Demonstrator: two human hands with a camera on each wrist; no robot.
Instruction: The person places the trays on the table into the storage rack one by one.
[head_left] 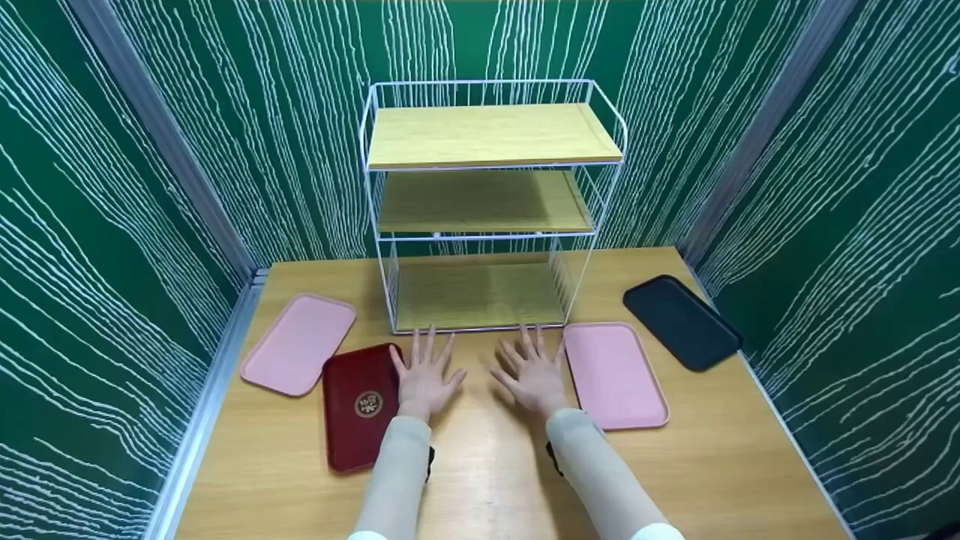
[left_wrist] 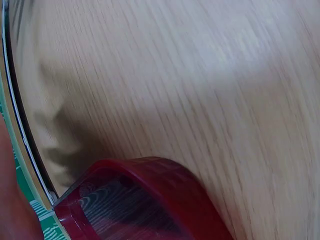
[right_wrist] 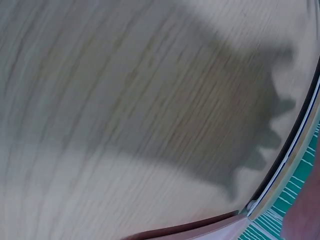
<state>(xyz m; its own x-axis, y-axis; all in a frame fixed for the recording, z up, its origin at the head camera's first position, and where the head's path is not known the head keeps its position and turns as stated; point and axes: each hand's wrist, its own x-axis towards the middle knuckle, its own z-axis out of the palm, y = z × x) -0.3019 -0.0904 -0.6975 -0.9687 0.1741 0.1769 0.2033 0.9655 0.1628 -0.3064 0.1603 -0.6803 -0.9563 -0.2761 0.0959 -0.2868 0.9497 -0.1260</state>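
Sleeves (head_left: 394, 476) are seen bottom-centre; trays (head_left: 356, 420) are ungripped by left hand (head_left: 424, 384) or right hand (head_left: 536, 380), fingers apart; grasping seems required.

green white-streaked walls (head_left: 474, 37), wooden table (head_left: 491, 465)

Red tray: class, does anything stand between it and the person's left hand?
Nothing visible does. In the head view, the left hand, fingers spread, overlaps one edge of the red tray, with no other thing showing between them.
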